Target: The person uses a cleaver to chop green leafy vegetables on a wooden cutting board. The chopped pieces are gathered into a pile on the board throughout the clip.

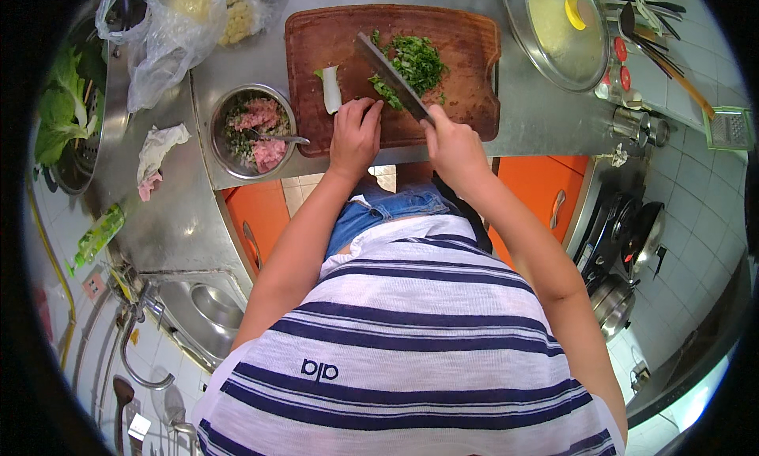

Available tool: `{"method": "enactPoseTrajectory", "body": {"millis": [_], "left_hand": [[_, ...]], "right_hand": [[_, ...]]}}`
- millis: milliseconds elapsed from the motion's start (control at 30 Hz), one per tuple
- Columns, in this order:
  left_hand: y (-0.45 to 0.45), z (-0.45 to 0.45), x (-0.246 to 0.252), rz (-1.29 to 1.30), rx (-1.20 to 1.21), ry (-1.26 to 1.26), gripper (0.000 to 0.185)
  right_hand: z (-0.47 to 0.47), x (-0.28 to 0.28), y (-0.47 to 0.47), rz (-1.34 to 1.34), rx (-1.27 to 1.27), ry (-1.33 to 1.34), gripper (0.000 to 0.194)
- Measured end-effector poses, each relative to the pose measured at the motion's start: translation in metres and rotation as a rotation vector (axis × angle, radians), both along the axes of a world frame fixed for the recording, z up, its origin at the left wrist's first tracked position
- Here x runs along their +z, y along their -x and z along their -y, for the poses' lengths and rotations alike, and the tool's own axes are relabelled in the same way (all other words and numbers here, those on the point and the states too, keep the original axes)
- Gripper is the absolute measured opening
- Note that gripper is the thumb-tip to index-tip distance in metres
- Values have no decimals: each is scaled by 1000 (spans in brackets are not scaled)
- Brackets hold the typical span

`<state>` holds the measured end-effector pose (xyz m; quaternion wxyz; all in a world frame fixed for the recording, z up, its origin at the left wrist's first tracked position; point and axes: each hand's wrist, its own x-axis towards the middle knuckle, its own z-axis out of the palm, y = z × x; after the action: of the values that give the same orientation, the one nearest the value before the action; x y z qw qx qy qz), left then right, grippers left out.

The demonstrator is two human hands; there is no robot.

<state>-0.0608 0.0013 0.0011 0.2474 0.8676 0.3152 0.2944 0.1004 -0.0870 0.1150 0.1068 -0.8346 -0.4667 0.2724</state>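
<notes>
My right hand [456, 151] grips a kitchen knife [391, 73]. Its broad blade slants up and left over a brown wooden cutting board [474, 59], and my fingers hide the handle. Chopped leafy greens [418, 65] lie heaped along the blade's right side, with a smaller bit under its lower part. My left hand [357, 136] rests at the board's near edge, fingers bent and close together; whether anything is beneath them is hidden. Just beyond its fingertips lies a white vegetable stalk [332, 89] with a green end.
Left of the board stands a metal bowl [218, 133] of minced meat and chopped greens, a spoon in it. Plastic bags [172, 47], a crumpled cloth [159, 151] and a colander [92, 154] with leaves are further left. A glass lid [554, 59] stands right; a sink [201, 284] lies lower left.
</notes>
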Motion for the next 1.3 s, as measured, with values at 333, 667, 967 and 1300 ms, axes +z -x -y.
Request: {"method": "enactPoseTrajectory", "body": {"millis": [333,667,967,1300], "left_hand": [[0,0,-2,28,3,7,31],[1,-1,7,34,-43,46,30],[-27,-2,31,42,-204,111,33],[-23,-12,55,-223,182,169,39]], "right_hand": [[-14,-15,0,-71,-100,-139,18],[-5,-30,-5,6,-78,-67,16],[-47,4,-117,221,259,-74,12],[-48,-22,-141,257,651,-31,12]]}}
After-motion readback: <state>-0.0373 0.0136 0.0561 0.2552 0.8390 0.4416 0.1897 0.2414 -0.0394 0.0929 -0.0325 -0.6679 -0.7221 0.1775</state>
